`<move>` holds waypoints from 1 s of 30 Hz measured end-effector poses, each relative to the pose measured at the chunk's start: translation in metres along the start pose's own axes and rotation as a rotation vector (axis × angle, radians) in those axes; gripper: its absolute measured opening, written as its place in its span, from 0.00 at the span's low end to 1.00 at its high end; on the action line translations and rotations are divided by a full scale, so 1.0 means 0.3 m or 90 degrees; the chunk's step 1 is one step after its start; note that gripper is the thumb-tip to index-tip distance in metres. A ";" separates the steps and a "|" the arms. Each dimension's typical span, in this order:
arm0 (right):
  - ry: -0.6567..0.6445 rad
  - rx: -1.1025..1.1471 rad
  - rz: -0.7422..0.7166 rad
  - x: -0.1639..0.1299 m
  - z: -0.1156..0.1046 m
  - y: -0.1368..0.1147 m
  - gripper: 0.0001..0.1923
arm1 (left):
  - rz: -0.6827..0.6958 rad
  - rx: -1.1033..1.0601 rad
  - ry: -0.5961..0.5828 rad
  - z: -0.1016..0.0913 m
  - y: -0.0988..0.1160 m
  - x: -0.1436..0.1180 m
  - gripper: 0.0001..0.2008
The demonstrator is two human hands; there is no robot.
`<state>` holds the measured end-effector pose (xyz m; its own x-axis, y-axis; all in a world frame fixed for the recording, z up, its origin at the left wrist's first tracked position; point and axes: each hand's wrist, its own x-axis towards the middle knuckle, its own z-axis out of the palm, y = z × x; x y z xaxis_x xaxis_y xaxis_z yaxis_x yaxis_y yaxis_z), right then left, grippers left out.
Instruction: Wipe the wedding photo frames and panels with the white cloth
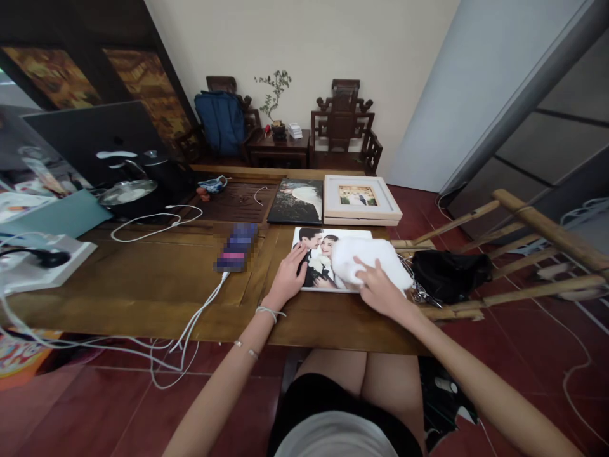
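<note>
A photo album or photo board lies flat near the table's front edge, its picture showing a couple in dark and white clothes. Flat on its left side rests my left hand, fingers stretched out. My right hand is on a folded white cloth that covers the right part of the picture. Some fingers of that hand are extended over the cloth; those gripping it are partly hidden. Just behind the album are a dark photo panel and a pale framed photo.
A phone with a white cable lies left of the album. Farther left stand a lidded pot, a white power strip and a teal box. On the right, a black bag sits by a bamboo rack.
</note>
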<state>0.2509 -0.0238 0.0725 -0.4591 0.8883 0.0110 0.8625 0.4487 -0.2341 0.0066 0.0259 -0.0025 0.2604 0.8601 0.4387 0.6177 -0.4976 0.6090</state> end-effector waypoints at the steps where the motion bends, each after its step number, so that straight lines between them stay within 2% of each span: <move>1: -0.010 0.011 -0.008 -0.054 0.007 -0.026 0.15 | -0.003 0.001 -0.001 0.001 0.000 0.000 0.21; 5: -0.068 0.051 -0.045 -0.197 0.009 -0.110 0.15 | -0.008 0.006 -0.004 0.003 -0.001 0.001 0.21; 8: -0.075 0.056 -0.058 -0.188 0.003 -0.126 0.15 | -0.014 0.008 -0.009 0.002 0.001 0.002 0.21; 11: -0.043 0.044 -0.054 -0.077 -0.001 -0.102 0.15 | -0.011 0.000 -0.010 -0.001 0.004 0.003 0.21; 18: 0.000 0.026 0.021 0.308 -0.047 -0.012 0.14 | 0.006 -0.027 0.006 -0.008 0.009 0.000 0.22; 20: 0.010 0.019 0.034 0.374 -0.060 0.001 0.16 | 0.004 -0.031 0.004 -0.008 0.010 0.000 0.22; 22: 0.019 0.011 0.045 0.400 -0.063 0.000 0.16 | -0.001 -0.034 0.002 -0.007 0.009 0.000 0.22; 24: 0.022 0.004 0.049 0.380 -0.053 -0.016 0.16 | -0.002 -0.033 0.004 -0.004 0.005 0.000 0.22; 26: 0.020 0.001 0.043 0.317 -0.033 -0.047 0.16 | 0.001 -0.028 0.007 0.001 0.000 0.000 0.22; 30: 0.017 -0.002 -0.018 0.101 0.024 -0.137 0.19 | -0.007 -0.018 0.006 0.006 -0.002 0.000 0.21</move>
<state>0.2000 -0.0160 0.0755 -0.4777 0.8774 0.0438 0.8499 0.4742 -0.2297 0.0075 0.0264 -0.0041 0.2463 0.8644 0.4383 0.5988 -0.4913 0.6324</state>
